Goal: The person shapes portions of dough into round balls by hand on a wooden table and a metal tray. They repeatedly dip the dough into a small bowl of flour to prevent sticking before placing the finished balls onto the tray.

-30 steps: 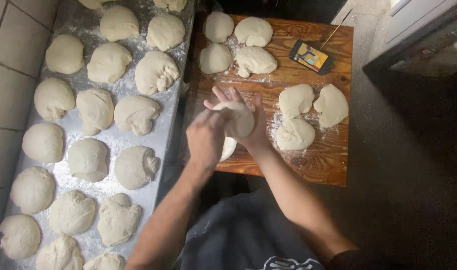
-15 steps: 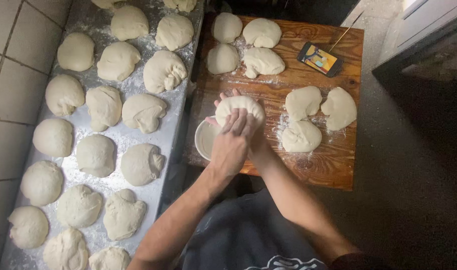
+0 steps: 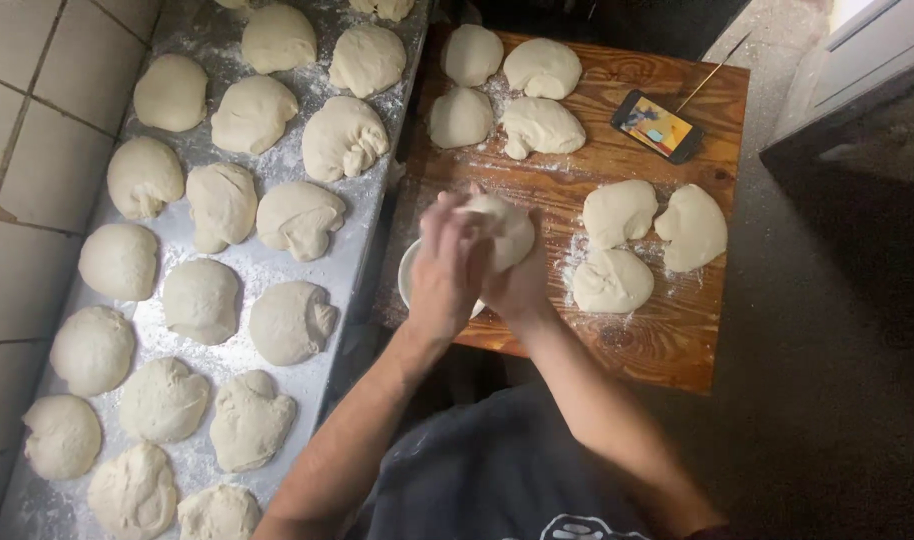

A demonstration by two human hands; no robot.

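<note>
Both hands hold one pale dough ball (image 3: pixel 504 228) above the wooden board (image 3: pixel 667 340). My left hand (image 3: pixel 445 268) wraps its near left side, fingers curled over the top. My right hand (image 3: pixel 522 288) cups it from below and the right. A small white bowl (image 3: pixel 409 272) peeks out beneath my left hand at the board's left edge. Three dough pieces (image 3: pixel 617 212) lie on the floured board just right of my hands.
A floured metal counter (image 3: pixel 277 165) at left carries several rounded dough balls (image 3: pixel 295 320) in rows. Several more dough pieces (image 3: pixel 542 126) sit at the board's far end. A phone (image 3: pixel 657 126) with a lit screen lies at the far right corner. Dark floor at right.
My hands have turned the dough ball between them; my left hand slid from on top of it to its left side. The view shifted slightly.
</note>
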